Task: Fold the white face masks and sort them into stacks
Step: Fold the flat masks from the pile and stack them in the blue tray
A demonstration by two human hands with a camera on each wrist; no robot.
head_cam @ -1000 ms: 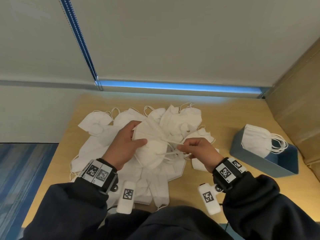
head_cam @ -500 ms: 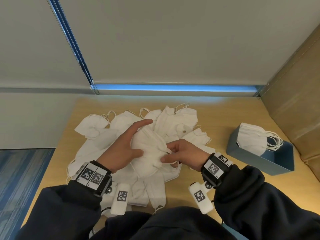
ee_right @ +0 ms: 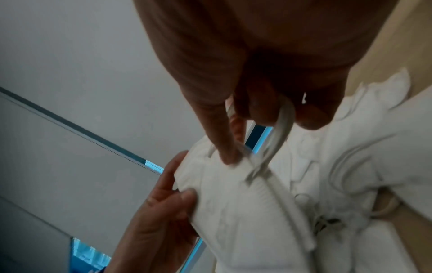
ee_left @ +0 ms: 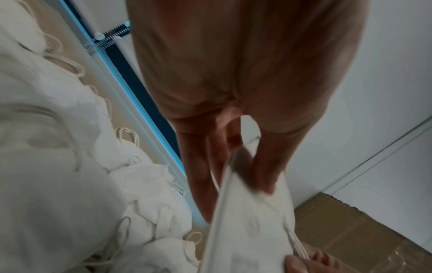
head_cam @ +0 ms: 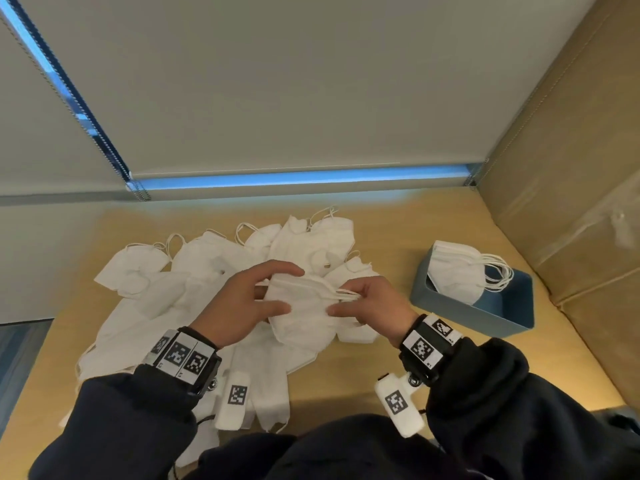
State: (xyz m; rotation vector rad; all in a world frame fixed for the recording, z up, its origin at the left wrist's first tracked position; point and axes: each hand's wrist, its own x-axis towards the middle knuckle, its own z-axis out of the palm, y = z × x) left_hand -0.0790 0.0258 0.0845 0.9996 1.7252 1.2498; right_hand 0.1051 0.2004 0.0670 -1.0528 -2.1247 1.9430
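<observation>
Both hands hold one folded white mask (head_cam: 304,313) above the pile of loose white masks (head_cam: 180,299) on the wooden table. My left hand (head_cam: 263,292) pinches its left edge between thumb and fingers (ee_left: 264,177). My right hand (head_cam: 349,303) pinches the right edge, with the ear loops (ee_right: 275,140) gathered under its fingers. In the right wrist view the mask (ee_right: 233,203) hangs between both hands. A stack of folded masks (head_cam: 457,271) stands in a blue tray (head_cam: 485,313) at the right.
The wooden table (head_cam: 398,237) ends at a wall with a drawn blind at the back. A large cardboard box (head_cam: 571,202) stands along the right side, just behind the tray. Bare tabletop shows between the pile and the tray.
My right hand moved left from pulling the ear loops out to the side and now pinches the mask's right edge. The mask has been pressed flatter between both hands.
</observation>
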